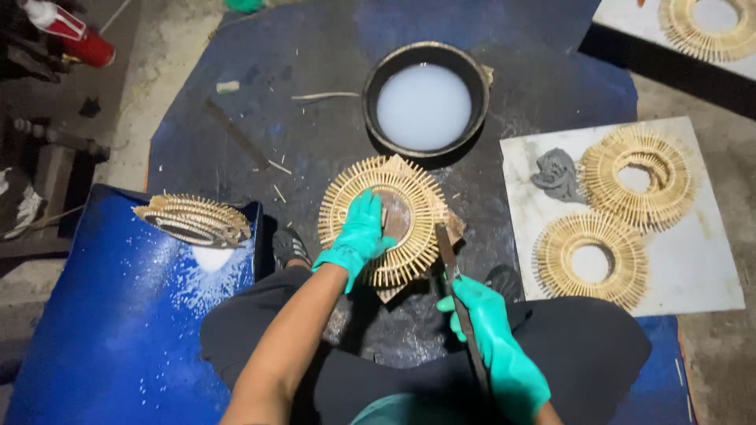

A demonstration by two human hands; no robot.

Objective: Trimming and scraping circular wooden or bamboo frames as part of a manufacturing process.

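Left hand: the left hand (361, 233), in a green glove, lies with fingers spread and flat on the stick ring (391, 218), pressing on its near-left part; it grips nothing.
Right hand: the right hand (496, 344), also gloved green, is closed around the handle of a long flat tool (455, 284), whose blade points up toward the ring's right edge.
Stick ring: a round wreath of pale thin sticks set like rays around a brownish centre, lying flat on a dark mat (315, 118) on the floor, just in front of the person's knees.
Basin: a round black basin (425, 98) holding milky white liquid stands on the mat just beyond the ring.
Board on the right: a white board (709, 267) carries two more finished stick rings (639, 177) (591, 260) and a grey lump (557, 173) beside the upper one.
Left side: another stack of stick rings (193, 218) rests on a blue sheet (94, 330) dusted with white.
Far corner: one more ring (707, 27) lies on a second white board at the top right.
Top left: a red can (75, 35) lies on the floor, well apart.
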